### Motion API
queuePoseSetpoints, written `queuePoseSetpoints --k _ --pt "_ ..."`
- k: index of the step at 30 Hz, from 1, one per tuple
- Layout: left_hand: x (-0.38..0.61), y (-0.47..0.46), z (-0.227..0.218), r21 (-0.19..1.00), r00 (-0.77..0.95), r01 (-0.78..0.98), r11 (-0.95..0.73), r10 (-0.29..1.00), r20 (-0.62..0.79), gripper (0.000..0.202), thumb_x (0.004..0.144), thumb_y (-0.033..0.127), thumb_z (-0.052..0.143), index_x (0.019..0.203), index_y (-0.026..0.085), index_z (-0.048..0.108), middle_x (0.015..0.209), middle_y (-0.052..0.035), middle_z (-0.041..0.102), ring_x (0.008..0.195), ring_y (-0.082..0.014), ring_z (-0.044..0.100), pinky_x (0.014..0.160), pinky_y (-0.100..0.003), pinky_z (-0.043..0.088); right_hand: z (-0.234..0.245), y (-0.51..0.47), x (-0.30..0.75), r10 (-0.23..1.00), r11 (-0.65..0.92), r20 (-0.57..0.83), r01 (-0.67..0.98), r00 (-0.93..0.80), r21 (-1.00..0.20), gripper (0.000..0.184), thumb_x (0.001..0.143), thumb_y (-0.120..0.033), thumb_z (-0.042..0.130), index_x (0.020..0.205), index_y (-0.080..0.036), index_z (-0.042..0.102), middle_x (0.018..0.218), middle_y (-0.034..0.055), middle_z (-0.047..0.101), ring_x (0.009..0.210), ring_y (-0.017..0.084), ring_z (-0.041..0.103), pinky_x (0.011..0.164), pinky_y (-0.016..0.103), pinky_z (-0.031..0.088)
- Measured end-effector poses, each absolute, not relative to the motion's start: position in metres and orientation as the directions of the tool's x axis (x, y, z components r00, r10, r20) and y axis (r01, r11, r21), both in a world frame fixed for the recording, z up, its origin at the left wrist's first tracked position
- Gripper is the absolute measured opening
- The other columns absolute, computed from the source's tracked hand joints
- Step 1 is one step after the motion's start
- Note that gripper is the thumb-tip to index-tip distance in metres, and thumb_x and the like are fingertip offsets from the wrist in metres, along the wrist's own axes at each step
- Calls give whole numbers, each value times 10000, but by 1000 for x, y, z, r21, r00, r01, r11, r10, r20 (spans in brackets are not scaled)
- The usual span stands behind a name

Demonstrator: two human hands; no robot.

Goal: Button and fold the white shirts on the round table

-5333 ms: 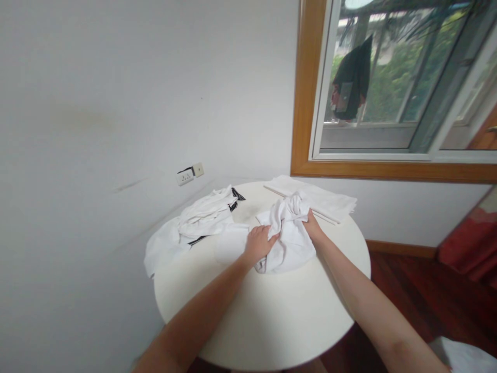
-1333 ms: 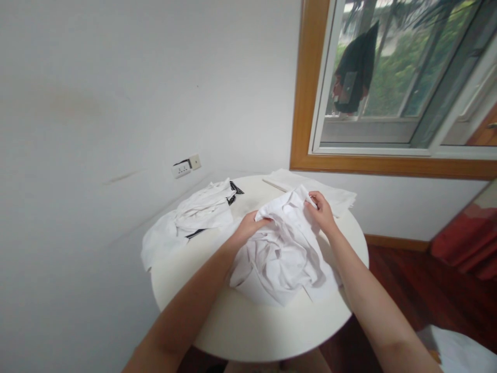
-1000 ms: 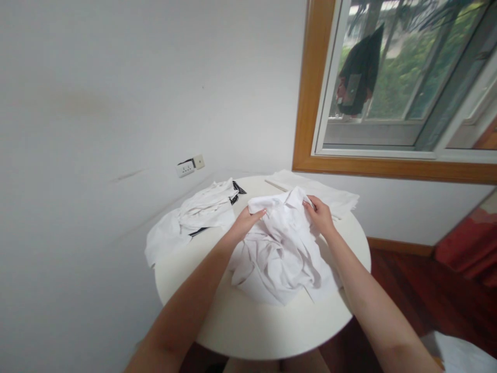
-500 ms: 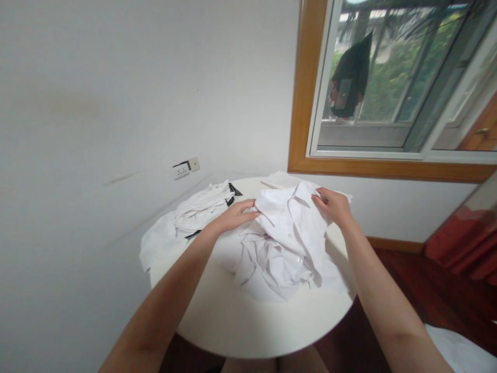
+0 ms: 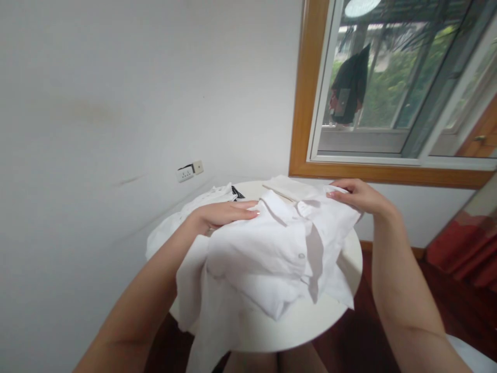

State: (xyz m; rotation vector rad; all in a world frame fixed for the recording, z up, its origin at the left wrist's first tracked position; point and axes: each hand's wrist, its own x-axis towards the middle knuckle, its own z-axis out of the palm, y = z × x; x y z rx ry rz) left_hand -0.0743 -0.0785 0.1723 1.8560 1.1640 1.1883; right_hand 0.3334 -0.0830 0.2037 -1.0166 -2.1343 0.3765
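A white button-up shirt [image 5: 260, 248] lies spread over the round white table, its collar toward the far side and one sleeve hanging over the near left edge. The shirt's front parts below the collar, and a button shows. My left hand [image 5: 227, 213] is closed on the shirt's left shoulder beside the collar, fingers pointing right. At the opposite shoulder, my right hand [image 5: 357, 196] pinches the fabric between thumb and fingers. Part of the left hand's grip is hidden by cloth.
More white clothing [image 5: 166, 230] with a black-patterned piece lies at the table's left, against the wall. A folded off-white cloth [image 5: 289, 186] is at the back. The table's rim [image 5: 279, 347] curves close to my legs. A wall socket [image 5: 185, 173] and a wood-framed window [image 5: 297, 103] stand behind.
My hands have moved apart, the right one outward to the right and the left one slightly left. The bunched shirt has opened out, and its sleeve now drapes over the near left edge.
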Motion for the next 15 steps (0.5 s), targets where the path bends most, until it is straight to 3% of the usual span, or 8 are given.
queuePoseSetpoints --k 3,5,7,9,12,15 --pt "-69 -63 189 649 455 594 -475 864 216 439 738 548 649 1011 204 651 965 -42 699 1013 -232 613 869 -278 463 202 -55 319 716 656 629 600 -303 -459 430 801 -575 601 935 -189 732 939 66 722 830 240 644 704 308 482" --pt "-61 -45 193 398 409 782 -479 877 252 439 817 561 544 1054 199 617 978 -61 695 947 -234 621 855 -309 460 192 -28 300 683 619 692 687 -232 -381 399 852 -522 558 1019 -196 715 1012 69 715 912 255 634 791 339 470" --pt "-55 -24 185 197 257 919 -341 898 357 441 908 511 412 1148 174 563 1014 -113 682 962 -265 619 867 -369 449 175 -3 276 709 464 696 819 -114 -338 380 908 -455 487 1115 -203 682 1049 90 703 957 268 618 836 364 449" --pt "-52 -6 168 80 136 980 -182 907 397 428 946 426 359 1236 145 500 1067 -166 659 1037 -298 593 890 -417 434 154 13 253 753 304 656 911 -52 -278 409 934 -391 442 1261 -201 597 1116 128 675 1040 288 579 881 391 423" --pt "-51 7 134 -66 104 994 -85 905 412 480 906 296 453 1365 166 397 1320 -203 514 1218 -343 467 964 -497 381 120 20 231 826 241 548 961 -131 -133 558 876 -374 549 1397 -194 459 1334 165 540 1214 314 461 972 427 367" --pt "-48 3 104 -93 160 987 -135 917 366 480 880 243 478 1353 180 437 1375 -181 466 1234 -329 447 984 -485 380 90 15 225 892 293 381 953 -245 -74 385 896 -343 505 1249 -225 602 1328 133 554 1203 286 485 972 400 378"
